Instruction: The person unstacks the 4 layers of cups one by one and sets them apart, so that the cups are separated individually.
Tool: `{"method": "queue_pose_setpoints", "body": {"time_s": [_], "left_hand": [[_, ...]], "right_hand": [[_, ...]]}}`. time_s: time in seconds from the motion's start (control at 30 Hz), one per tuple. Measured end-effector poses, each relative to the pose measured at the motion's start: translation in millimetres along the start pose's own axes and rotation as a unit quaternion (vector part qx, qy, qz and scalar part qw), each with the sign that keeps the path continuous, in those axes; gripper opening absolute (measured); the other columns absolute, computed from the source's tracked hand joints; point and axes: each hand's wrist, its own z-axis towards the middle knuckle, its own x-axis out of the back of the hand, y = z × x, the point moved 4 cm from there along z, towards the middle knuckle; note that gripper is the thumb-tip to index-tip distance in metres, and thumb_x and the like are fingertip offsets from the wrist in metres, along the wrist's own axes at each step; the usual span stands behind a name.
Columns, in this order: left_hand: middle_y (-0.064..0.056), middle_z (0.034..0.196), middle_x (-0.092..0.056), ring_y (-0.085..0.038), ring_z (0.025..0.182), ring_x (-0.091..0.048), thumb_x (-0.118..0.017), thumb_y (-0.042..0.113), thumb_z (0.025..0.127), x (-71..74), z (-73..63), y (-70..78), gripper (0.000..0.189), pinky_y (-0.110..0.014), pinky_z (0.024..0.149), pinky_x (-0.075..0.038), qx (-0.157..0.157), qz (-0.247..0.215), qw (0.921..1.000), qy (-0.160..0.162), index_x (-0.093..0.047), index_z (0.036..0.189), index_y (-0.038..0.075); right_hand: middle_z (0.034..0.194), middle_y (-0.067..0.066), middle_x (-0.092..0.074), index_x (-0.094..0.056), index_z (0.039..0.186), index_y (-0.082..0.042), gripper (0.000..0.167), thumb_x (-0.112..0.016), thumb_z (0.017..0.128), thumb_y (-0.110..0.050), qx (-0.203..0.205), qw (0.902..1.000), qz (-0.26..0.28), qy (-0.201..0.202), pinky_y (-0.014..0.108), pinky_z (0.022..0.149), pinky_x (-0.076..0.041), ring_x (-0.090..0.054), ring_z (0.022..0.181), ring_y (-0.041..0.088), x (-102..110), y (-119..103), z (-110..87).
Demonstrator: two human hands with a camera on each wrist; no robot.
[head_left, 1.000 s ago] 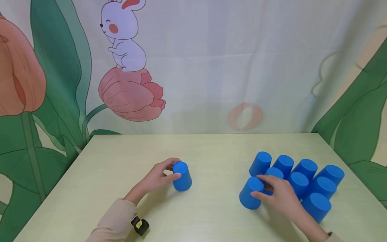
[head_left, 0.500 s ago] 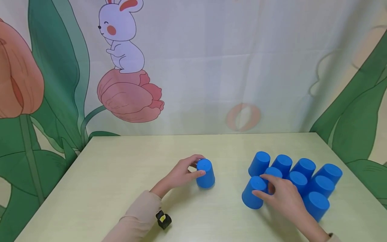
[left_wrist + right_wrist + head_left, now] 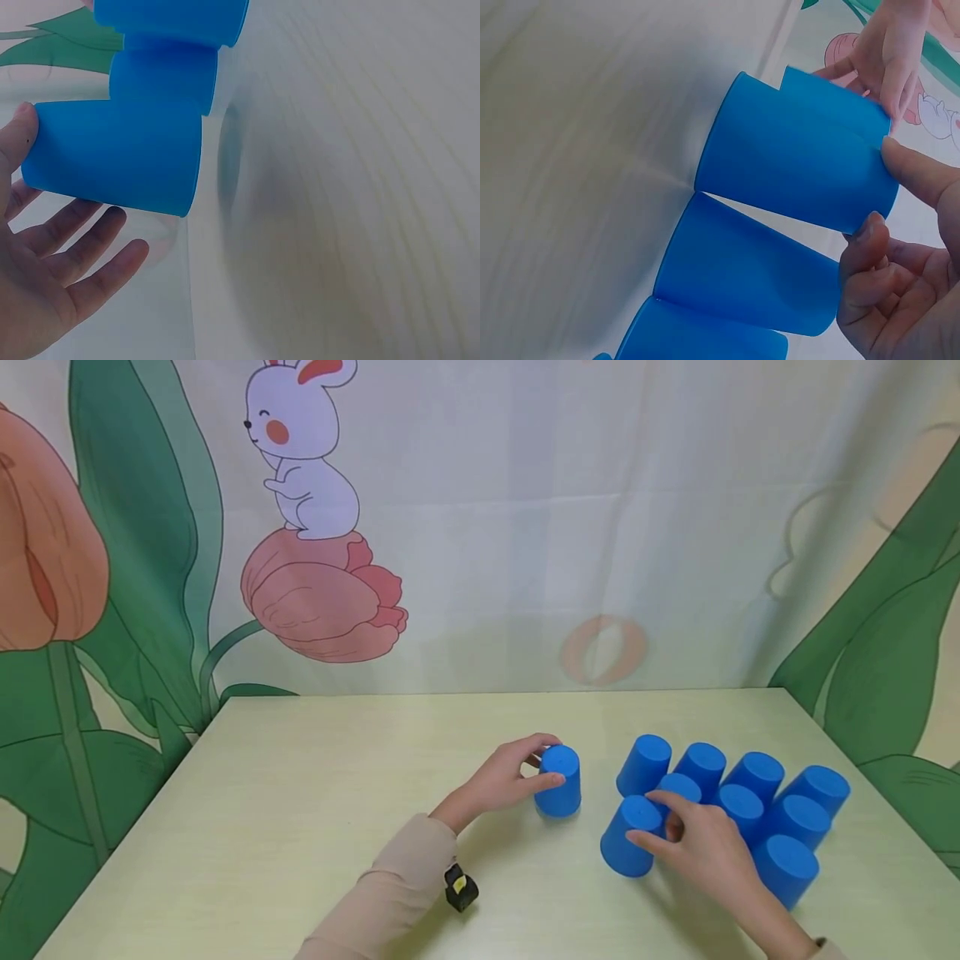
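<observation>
Pinched between thumb and fingers of my left hand (image 3: 506, 778) is an upside-down blue plastic cup (image 3: 562, 797). In the left wrist view this cup (image 3: 120, 157) hangs a little above the table, over its shadow. My right hand (image 3: 708, 852) grips another upside-down blue cup (image 3: 624, 845), at the near left corner of a cluster of blue cups (image 3: 795, 860). The right wrist view shows thumb and forefinger at the narrow end of this cup (image 3: 802, 161), its rim on the table. The left hand's cup is just left of the cluster.
Several upside-down blue cups stand close together in rows on the right of the pale wooden table (image 3: 262, 827). A black device (image 3: 461, 887) sits at my left wrist. Behind the table hangs a curtain (image 3: 480, 527) printed with a rabbit and flowers.
My left hand has carried its cup rightward across the table toward the cluster. The right hand's cup has shifted slightly right, against the neighbouring cups, and then stayed put.
</observation>
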Motion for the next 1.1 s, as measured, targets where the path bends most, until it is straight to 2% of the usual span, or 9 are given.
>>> {"method": "queue_pose_setpoints", "body": {"time_s": [0.27, 0.53, 0.7, 0.9, 1.1], "left_hand": [[-0.004, 0.117, -0.057, -0.016, 0.101, -0.054, -0.06, 0.033, 0.088, -16.0, 18.7, 9.7, 0.046, -0.023, 0.076, -0.047, -0.009, 0.002, 1.0, -0.002, -0.047, 0.127, 0.013], [-0.003, 0.116, -0.058, -0.015, 0.101, -0.055, -0.059, 0.036, 0.088, -29.8, 34.3, 15.5, 0.047, -0.023, 0.079, -0.047, -0.007, 0.008, 0.9995, -0.029, -0.047, 0.127, 0.015], [-0.004, 0.115, -0.058, -0.015, 0.1, -0.057, -0.058, 0.035, 0.088, -37.7, 40.7, 17.9, 0.046, -0.022, 0.078, -0.047, -0.008, 0.015, 0.9988, -0.046, -0.047, 0.127, 0.014], [-0.004, 0.118, -0.057, -0.017, 0.101, -0.057, -0.058, 0.034, 0.089, -46.9, 47.6, 16.3, 0.047, -0.022, 0.076, -0.048, -0.002, 0.018, 0.9981, -0.059, -0.046, 0.129, 0.013], [-0.006, 0.129, -0.051, -0.021, 0.109, -0.054, -0.054, 0.036, 0.091, -47.8, 45.5, 17.3, 0.057, -0.027, 0.082, -0.048, 0.013, 0.027, 0.9975, -0.064, -0.035, 0.14, 0.016]], "right_hand": [[0.06, -0.001, -0.047, -0.053, 0.12, 0.0, 0.066, -0.075, 0.071, -0.039, -0.005, 0.9991, 0.04, -0.017, 0.025, 0.049, -0.037, -0.045, 0.054, 0.013, -2, 5, 1.5], [0.056, 0.001, -0.05, -0.047, 0.124, -0.001, 0.072, -0.073, 0.072, -0.044, -0.039, 0.9918, 0.105, -0.061, 0.027, 0.046, -0.039, -0.049, 0.049, 0.015, -9, 14, 4.5], [0.054, 0.002, -0.051, -0.044, 0.126, 0.0, 0.074, -0.072, 0.073, -0.043, -0.059, 0.9851, 0.138, -0.084, 0.028, 0.046, -0.038, -0.051, 0.047, 0.016, -11, 17, 2.7], [0.056, 0.004, -0.053, -0.043, 0.127, 0.0, 0.072, -0.073, 0.074, -0.039, -0.068, 0.9833, 0.142, -0.09, 0.028, 0.046, -0.037, -0.052, 0.048, 0.016, -10, 17, 0.9], [0.056, 0.004, -0.053, -0.044, 0.127, 0.0, 0.072, -0.073, 0.074, -0.038, -0.064, 0.9837, 0.142, -0.089, 0.028, 0.047, -0.038, -0.052, 0.049, 0.016, -9, 16, 0.7]]}}
